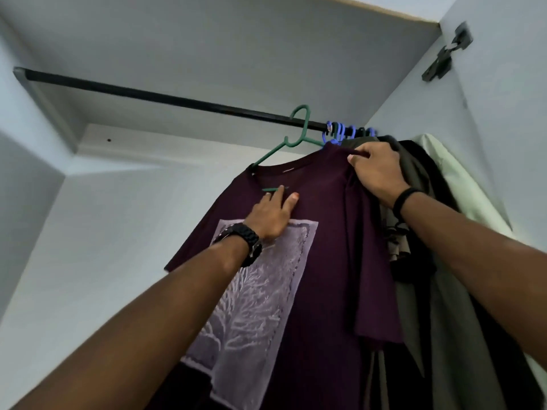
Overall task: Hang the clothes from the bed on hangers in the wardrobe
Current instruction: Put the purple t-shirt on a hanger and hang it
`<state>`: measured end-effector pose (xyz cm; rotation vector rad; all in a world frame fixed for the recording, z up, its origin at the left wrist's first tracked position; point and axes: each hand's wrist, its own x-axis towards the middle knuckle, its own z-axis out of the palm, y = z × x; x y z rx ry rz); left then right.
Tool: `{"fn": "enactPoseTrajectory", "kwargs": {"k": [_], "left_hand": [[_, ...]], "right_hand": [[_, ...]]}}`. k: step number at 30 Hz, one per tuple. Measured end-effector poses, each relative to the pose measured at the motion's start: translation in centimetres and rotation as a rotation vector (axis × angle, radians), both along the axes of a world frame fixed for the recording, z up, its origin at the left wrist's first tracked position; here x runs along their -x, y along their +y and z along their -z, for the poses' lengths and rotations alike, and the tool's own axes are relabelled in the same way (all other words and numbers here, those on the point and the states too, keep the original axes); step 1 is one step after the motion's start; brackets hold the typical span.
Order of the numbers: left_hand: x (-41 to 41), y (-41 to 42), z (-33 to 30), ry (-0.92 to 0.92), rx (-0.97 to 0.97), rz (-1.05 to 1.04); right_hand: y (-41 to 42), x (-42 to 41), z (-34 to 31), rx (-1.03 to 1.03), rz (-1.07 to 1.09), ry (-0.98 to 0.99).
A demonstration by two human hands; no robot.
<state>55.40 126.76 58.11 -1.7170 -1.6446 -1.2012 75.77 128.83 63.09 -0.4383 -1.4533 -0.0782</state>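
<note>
A dark maroon T-shirt [322,247] with a pale tree print hangs on a green hanger [297,134], whose hook sits at the black wardrobe rail [165,97]. My left hand [272,214] presses on the shirt's chest just below the collar, fingers pinching the hanger's green lower bar through the neck opening. My right hand [377,170] grips the shirt's right shoulder seam between thumb and fingers. The bed is out of view.
Several blue hangers [340,133] crowd the rail's right end, carrying olive, black and pale green garments [420,220] against the right wall. A door hinge [447,51] sits at the upper right. The rail's left stretch is bare.
</note>
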Motion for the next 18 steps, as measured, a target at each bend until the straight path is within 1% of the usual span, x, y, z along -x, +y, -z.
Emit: {"fn": "enactPoseTrajectory", "kwargs": {"k": [5, 12, 18], "left_hand": [[-1.5, 4.8, -0.3, 0.076, 0.137, 0.095], [-4.1, 9.7, -2.3, 0.126, 0.132, 0.188], [-4.8, 12.4, -3.6, 0.126, 0.113, 0.234]], "right_hand": [[4.3, 1.0, -2.3, 0.003, 0.108, 0.048], [8.2, 2.5, -6.5, 0.003, 0.223, 0.117], [11.3, 4.6, -8.6, -0.002, 0.197, 0.168]]}}
